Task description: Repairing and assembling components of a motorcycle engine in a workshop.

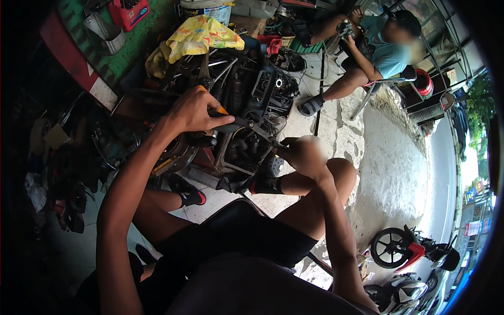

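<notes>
The left hand [197, 111] is clamped on dark metal pliers [241, 122] with orange on the handles, forearm angled up, thumb along the tool. The hands are apart, the pliers bridging them. The right hand [310, 155], blurred, curls its fingers at the pliers' tip; whether it grips anything, I cannot tell. Beneath lie dark metal parts [236, 89]; beyond, a crumpled yellow patterned cloth [202, 39], a round white bucket [210, 12] and a red plastic holder [128, 17] containing dark items.
</notes>
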`<move>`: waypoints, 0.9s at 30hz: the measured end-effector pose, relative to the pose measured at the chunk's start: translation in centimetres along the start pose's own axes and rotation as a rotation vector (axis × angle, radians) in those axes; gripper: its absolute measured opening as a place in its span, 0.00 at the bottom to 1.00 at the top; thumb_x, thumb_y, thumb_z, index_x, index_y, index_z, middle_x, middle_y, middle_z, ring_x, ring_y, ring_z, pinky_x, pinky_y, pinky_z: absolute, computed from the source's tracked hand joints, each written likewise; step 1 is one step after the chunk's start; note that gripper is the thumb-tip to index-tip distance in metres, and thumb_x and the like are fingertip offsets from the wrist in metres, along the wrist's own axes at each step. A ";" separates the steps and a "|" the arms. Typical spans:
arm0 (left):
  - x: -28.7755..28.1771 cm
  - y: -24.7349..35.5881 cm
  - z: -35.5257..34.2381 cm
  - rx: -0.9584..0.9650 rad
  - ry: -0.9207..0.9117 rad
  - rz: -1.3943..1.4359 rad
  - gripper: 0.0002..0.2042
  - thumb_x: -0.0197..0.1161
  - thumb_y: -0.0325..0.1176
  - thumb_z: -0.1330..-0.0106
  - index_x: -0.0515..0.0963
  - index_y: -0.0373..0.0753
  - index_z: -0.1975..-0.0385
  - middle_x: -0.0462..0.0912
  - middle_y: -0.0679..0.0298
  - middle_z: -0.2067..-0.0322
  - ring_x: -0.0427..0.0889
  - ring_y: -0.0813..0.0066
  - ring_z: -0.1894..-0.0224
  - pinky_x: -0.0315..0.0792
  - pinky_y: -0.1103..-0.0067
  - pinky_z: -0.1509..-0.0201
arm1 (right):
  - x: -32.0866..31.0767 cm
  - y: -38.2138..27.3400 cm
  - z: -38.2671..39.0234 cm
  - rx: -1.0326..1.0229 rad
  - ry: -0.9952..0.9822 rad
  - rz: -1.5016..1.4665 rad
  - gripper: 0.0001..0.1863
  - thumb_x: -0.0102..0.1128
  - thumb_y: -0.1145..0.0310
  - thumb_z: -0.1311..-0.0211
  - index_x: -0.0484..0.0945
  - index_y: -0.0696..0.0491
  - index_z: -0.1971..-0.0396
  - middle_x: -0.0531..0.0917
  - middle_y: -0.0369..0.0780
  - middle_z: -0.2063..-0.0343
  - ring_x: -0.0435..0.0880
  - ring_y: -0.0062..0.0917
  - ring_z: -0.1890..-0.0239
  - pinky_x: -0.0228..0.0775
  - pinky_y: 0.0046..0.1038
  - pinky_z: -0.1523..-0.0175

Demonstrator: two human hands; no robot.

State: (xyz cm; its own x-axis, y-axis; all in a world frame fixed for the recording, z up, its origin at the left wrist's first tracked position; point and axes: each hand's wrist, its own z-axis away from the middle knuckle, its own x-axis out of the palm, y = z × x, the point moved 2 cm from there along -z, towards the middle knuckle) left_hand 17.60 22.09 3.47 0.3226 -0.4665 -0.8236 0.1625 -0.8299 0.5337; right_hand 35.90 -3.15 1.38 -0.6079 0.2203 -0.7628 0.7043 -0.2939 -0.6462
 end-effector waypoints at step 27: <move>-2.0 1.9 -11.5 0.371 0.181 -0.209 0.17 0.60 0.40 0.41 0.80 0.29 0.80 0.80 0.48 0.78 0.82 0.56 0.69 0.74 0.64 0.58 | 2.8 -8.3 5.0 0.381 0.043 -1.314 0.11 0.59 0.64 0.30 0.78 0.57 0.67 0.76 0.34 0.83 0.73 0.17 0.82 0.68 0.23 0.73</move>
State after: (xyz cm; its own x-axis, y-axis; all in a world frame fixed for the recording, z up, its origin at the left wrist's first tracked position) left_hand 28.01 24.92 8.32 0.4816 -0.2438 -0.8418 -0.0929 -0.9693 0.2275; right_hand 26.47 -4.74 4.74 -0.7278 0.5593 0.3969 -0.5247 -0.0816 -0.8473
